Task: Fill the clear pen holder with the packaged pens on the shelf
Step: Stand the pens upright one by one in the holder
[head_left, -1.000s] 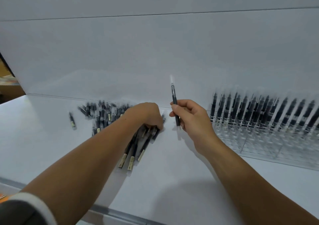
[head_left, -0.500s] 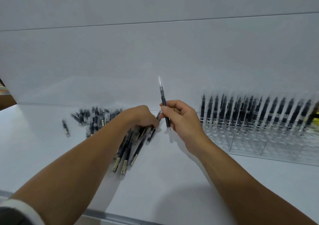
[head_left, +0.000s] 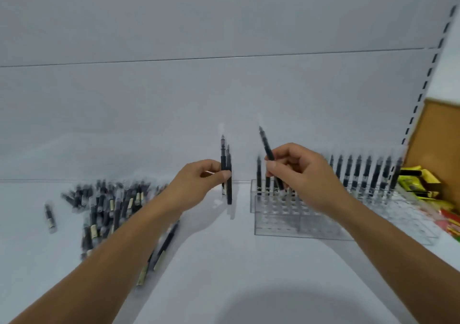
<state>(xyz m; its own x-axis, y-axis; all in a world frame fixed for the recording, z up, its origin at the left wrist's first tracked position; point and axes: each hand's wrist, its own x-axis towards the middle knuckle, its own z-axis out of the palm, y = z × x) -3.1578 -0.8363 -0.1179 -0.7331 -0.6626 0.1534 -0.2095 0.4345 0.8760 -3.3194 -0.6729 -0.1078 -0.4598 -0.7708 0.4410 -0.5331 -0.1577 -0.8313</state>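
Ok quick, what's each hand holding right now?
Left hand: pinching two pens, upright.
Right hand: gripping one pen over the clear pen holder.

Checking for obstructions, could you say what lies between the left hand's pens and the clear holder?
Head view: only bare white shelf separates the two black pens from the clear acrylic holder.

Loose pens (head_left: 107, 204) lie piled on the shelf (head_left: 224, 274) at left — one stray pen (head_left: 49, 215) further left. The pen holder (head_left: 298, 226) stands at right, a row of pens (head_left: 358, 172) upright along its back.
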